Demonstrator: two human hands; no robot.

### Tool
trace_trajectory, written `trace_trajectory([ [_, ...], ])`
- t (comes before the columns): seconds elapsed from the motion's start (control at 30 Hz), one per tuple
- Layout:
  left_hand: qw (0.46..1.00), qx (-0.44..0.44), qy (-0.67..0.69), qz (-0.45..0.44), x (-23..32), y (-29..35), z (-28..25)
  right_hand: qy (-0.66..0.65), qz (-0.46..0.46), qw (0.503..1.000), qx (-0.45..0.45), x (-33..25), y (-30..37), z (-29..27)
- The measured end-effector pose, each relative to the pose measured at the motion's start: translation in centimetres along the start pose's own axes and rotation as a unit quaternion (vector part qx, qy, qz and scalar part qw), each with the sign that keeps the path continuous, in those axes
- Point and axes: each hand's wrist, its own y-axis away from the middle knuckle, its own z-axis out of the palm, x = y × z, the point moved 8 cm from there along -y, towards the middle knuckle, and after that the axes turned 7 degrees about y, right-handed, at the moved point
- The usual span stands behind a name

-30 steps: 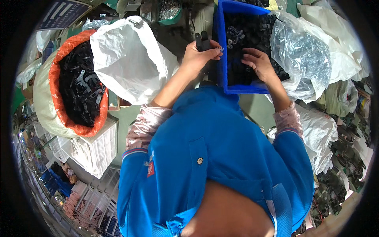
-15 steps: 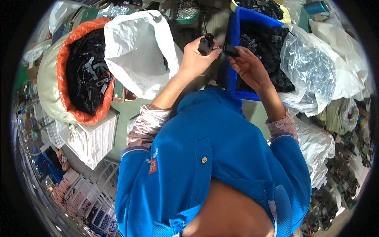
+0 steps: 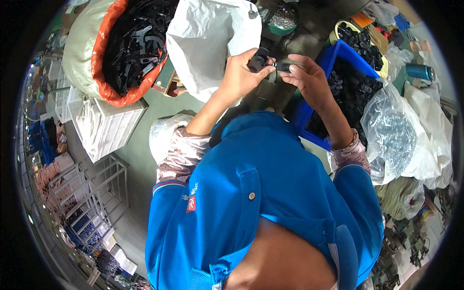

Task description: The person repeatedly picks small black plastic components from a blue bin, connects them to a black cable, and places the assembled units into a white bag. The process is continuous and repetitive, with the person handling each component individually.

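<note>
From where I stand, the person in the blue shirt has both hands raised in front of the chest, over the gap between a white sack [image 3: 195, 46] and a blue bin [image 3: 330, 60]. The left hand [image 3: 240, 76] is curled round a black piece [image 3: 257, 62], with the thumb reaching toward the right hand. That piece stands at a slant: its long axis runs from the upper right, away from the body, down to the lower left, into the curl of the fingers.

The right hand [image 3: 311, 79] comes in from the other side, thumb and fingertips narrowed in a pinch on a small dark part [image 3: 284, 68]. This one lies nearly crosswise to the person, its long axis running left to right with a slight drop at the right end, and its left end points at the left hand. Between the two sits a tiny silvery bit [image 3: 275, 65] by the left thumb tip; I can't make out its shape, nor whether it touches both pieces.

The blue bin, just beyond the right wrist, is heaped with black parts [image 3: 350, 86]. A yellow tub [image 3: 333, 35] of similar bits sits behind it, and a clear bag [image 3: 392, 129] of shiny pieces slumps to its right. Ahead of the hands is a green tub [image 3: 282, 32] of small metal bits. Over to the left, beside the white sack, an orange-rimmed sack [image 3: 100, 53] bulges with black pieces, near a white crate [image 3: 117, 126].
</note>
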Motion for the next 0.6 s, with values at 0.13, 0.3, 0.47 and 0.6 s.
trace_trajectory([
  [0.13,0.997,0.034,0.067,-0.026,-1.5,0.5,-1.2,0.04,-0.046,0.997,-0.039,-0.3,-0.8,1.7],
  [0.3,0.994,0.054,0.091,-0.028,-2.2,0.8,-1.1,-0.052,0.017,0.998,-0.005,1.1,-1.5,1.8],
  [0.47,0.996,0.045,0.072,-0.021,-2.7,0.5,-0.6,-0.051,0.014,0.999,0.014,1.2,-1.5,1.3],
  [0.6,0.997,0.064,0.043,-0.01,-3.1,0.2,-0.4,-0.112,0.078,0.991,0.016,3.0,-1.6,0.5],
])
